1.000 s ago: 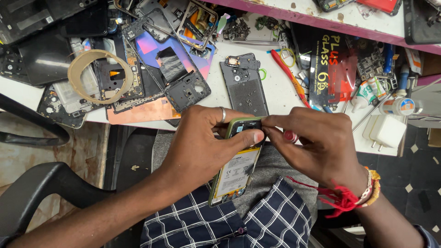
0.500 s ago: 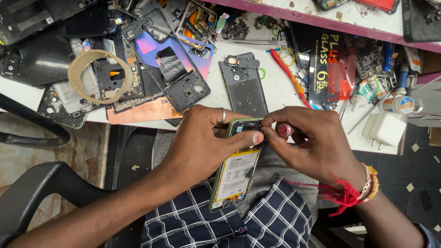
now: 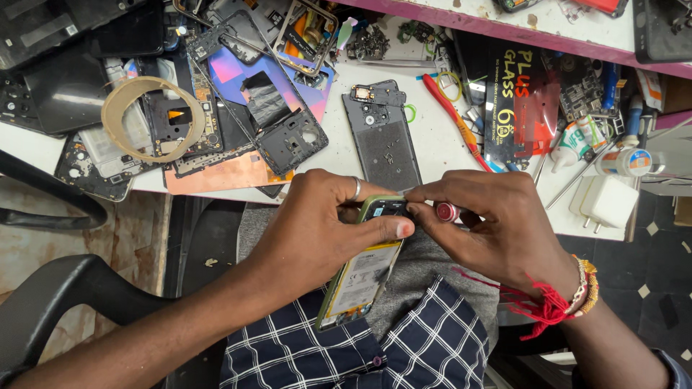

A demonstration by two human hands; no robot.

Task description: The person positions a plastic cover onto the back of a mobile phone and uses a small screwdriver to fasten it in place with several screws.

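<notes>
An opened phone (image 3: 360, 277) with a green frame and its battery showing lies tilted over my lap. My left hand (image 3: 317, 230), a ring on one finger, is shut around its upper part, thumb pressed across the top. My right hand (image 3: 490, 227) pinches a small tool with a red round end (image 3: 447, 212) against the phone's top edge, near the camera area. What the tool's tip touches is hidden by my fingers.
The white bench (image 3: 440, 155) ahead carries a dark grey phone back panel (image 3: 382, 137), several stripped frames and boards, a tape ring (image 3: 148, 119), a red screwdriver (image 3: 454, 119), a black glass pack (image 3: 519, 108), glue tubes and a white charger (image 3: 605, 203). A black chair arm (image 3: 50, 302) stands at left.
The tool's red end has shifted slightly to the right at the phone's top. The phone and my left hand have hardly moved.
</notes>
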